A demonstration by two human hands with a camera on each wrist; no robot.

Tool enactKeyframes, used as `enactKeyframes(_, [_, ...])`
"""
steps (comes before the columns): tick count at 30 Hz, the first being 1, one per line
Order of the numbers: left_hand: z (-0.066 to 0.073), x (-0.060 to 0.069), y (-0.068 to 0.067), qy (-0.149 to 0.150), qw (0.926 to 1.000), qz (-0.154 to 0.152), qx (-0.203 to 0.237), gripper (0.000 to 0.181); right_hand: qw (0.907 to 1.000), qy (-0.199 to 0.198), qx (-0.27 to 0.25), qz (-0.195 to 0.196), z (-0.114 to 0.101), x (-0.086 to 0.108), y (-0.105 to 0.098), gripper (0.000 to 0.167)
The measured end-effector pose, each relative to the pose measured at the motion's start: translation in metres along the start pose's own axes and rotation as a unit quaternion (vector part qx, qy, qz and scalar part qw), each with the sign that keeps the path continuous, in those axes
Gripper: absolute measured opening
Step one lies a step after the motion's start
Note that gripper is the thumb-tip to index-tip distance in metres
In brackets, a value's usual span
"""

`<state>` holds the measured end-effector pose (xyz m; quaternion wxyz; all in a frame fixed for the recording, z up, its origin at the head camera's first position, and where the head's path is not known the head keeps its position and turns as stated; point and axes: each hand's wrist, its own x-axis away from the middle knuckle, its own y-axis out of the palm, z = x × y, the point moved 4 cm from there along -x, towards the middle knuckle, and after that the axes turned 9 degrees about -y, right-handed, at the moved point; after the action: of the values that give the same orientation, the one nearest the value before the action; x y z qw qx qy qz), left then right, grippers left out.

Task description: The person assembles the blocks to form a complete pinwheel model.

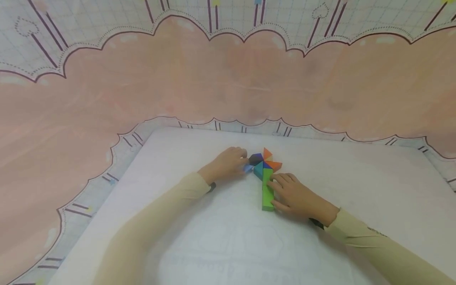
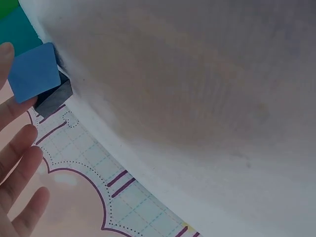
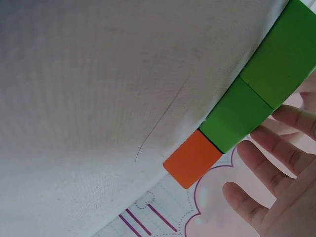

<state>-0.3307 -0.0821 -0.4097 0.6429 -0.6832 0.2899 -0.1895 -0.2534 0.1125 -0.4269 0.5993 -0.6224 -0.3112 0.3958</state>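
Observation:
Colored blocks lie on the white table as a pinwheel shape with a stem. My left hand (image 1: 228, 163) is at the pinwheel's left side, pinching a light blue block (image 2: 34, 73) between thumb and index finger; its other fingers are spread. Beside that block are a dark blue block (image 1: 255, 159) and a teal block (image 1: 258, 171). Orange blocks (image 1: 273, 165) form the right and top blades. The stem is made of green blocks (image 1: 268, 194) placed end to end. Along the stem's right side, my right hand (image 1: 297, 196) touches the green blocks with fairly straight fingers.
The white tabletop (image 1: 213, 241) extends around the blocks. Behind it and at its left and right edges is a pink cloth (image 1: 228, 87) with a scalloped, grid-patterned border.

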Motion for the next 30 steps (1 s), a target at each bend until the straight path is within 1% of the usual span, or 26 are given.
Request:
enactKeyframes(5, [0.000,-0.004,0.000,-0.005,0.9997,-0.004,-0.025,0.037,1.0000,0.000,0.004,-0.004,-0.001,0.000,0.000,0.049])
enactKeyframes(9, [-0.001,-0.004,-0.003,-0.006,0.9995,0.002,-0.031,0.039,1.0000,0.000,0.003,-0.006,-0.001,-0.001,-0.002,0.050])
enactKeyframes(14, [-0.001,-0.005,-0.005,-0.005,0.9997,0.012,-0.022,0.030,1.0000,-0.002,0.006,-0.003,-0.002,-0.001,-0.004,0.050])
enactKeyframes(18, [-0.002,-0.010,-0.001,-0.011,0.9994,-0.002,-0.032,0.025,1.0000,-0.002,0.007,-0.001,-0.001,-0.001,-0.004,0.049])
enactKeyframes(21, [0.000,-0.013,0.001,-0.018,0.9991,-0.015,-0.034,0.026,1.0000,-0.001,0.005,-0.003,-0.001,-0.001,-0.003,0.049])
enactKeyframes(24, [0.002,-0.016,0.001,-0.021,0.9990,-0.020,-0.034,0.028,1.0000,-0.002,0.008,0.000,-0.002,-0.001,-0.003,0.049])
enactKeyframes(27, [0.004,-0.018,0.000,-0.019,0.9990,-0.017,-0.036,0.028,0.9998,-0.007,0.016,0.005,-0.003,-0.001,-0.003,0.049])
enactKeyframes(30, [0.006,-0.020,0.000,-0.014,0.9991,-0.007,-0.040,0.027,0.9996,-0.012,0.023,0.008,-0.003,-0.001,-0.002,0.049])
